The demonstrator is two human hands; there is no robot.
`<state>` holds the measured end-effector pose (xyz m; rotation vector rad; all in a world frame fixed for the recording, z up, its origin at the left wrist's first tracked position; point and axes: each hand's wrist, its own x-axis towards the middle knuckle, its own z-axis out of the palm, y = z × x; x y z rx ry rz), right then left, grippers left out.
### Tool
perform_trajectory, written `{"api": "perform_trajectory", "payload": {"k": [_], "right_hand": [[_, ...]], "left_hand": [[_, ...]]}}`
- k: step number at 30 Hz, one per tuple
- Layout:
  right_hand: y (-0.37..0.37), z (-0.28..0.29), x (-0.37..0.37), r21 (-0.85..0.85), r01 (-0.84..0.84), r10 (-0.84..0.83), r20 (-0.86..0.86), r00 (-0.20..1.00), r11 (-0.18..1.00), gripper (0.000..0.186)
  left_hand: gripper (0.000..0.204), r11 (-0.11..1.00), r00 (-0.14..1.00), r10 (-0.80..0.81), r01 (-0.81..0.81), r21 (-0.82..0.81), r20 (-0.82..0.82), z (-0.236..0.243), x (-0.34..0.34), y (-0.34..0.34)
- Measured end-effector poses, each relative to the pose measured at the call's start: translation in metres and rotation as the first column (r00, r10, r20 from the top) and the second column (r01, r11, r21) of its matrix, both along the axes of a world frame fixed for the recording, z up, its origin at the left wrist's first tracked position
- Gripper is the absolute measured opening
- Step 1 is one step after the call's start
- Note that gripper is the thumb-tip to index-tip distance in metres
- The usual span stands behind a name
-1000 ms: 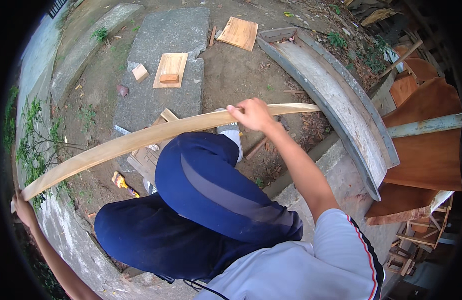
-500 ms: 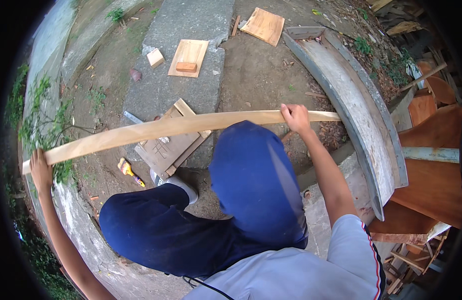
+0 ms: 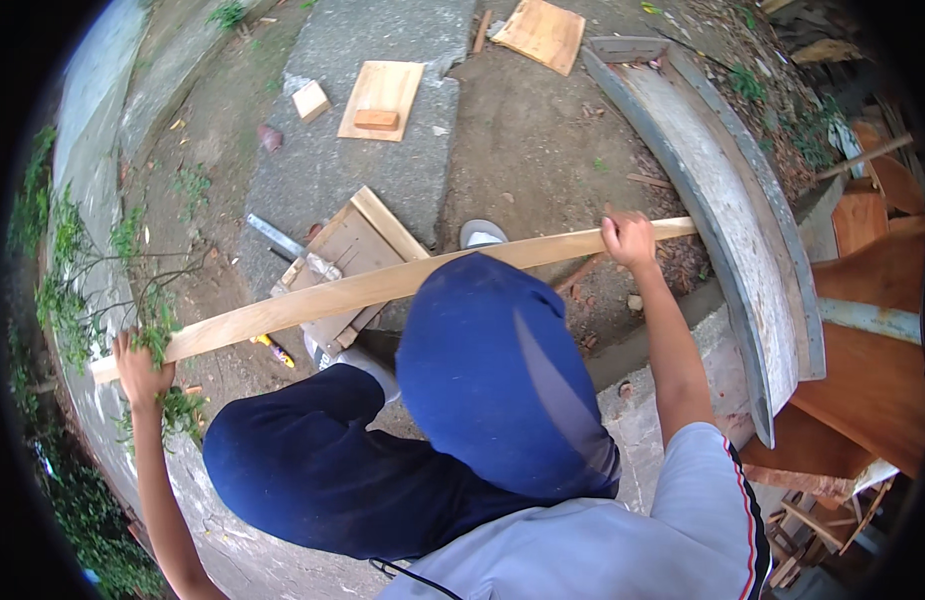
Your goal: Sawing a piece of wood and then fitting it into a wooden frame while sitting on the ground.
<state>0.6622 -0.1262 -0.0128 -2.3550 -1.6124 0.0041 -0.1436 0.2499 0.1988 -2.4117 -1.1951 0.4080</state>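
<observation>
A long pale wooden board (image 3: 372,286) stretches across in front of my bent knees. My left hand (image 3: 142,370) grips it close to its left end, among the leaves of a small plant. Farther along, my right hand (image 3: 628,238) is closed round the board's upper edge, a little short of its right end. That right end reaches the long grey metal trough (image 3: 742,230); whether it touches cannot be made out. Behind the board's middle lies a wooden frame with a brown panel (image 3: 357,250), partly covered by the board. A metal ruler (image 3: 275,234) sticks out beside it.
A paintbrush (image 3: 272,349) lies partly hidden below the board. On the concrete slab are a wooden block (image 3: 310,101) and a thin panel (image 3: 390,85) bearing a reddish block (image 3: 376,120). Another panel (image 3: 540,36) lies beyond. Brown wooden sheets (image 3: 862,370) stack up at right.
The board's left end has come down and inward with my left hand, now covering part of the paintbrush. My right hand has shifted slightly right. A shoe now shows behind the board.
</observation>
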Motion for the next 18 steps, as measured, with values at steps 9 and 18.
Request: {"api": "perform_trajectory", "payload": {"k": [9, 18], "right_hand": [[-0.013, -0.012, 0.008, 0.095, 0.046, -0.037, -0.095, 0.995, 0.994, 0.03], [-0.006, -0.014, 0.016, 0.167, 0.039, -0.022, -0.102, 0.995, 0.985, 0.039]], "left_hand": [[0.023, 0.999, 0.945, -0.031, 0.023, 0.029, 0.325, 0.061, 0.035, -0.017], [0.014, 0.987, 0.908, -0.119, 0.151, -0.048, 0.402, 0.074, 0.055, 0.004]]}}
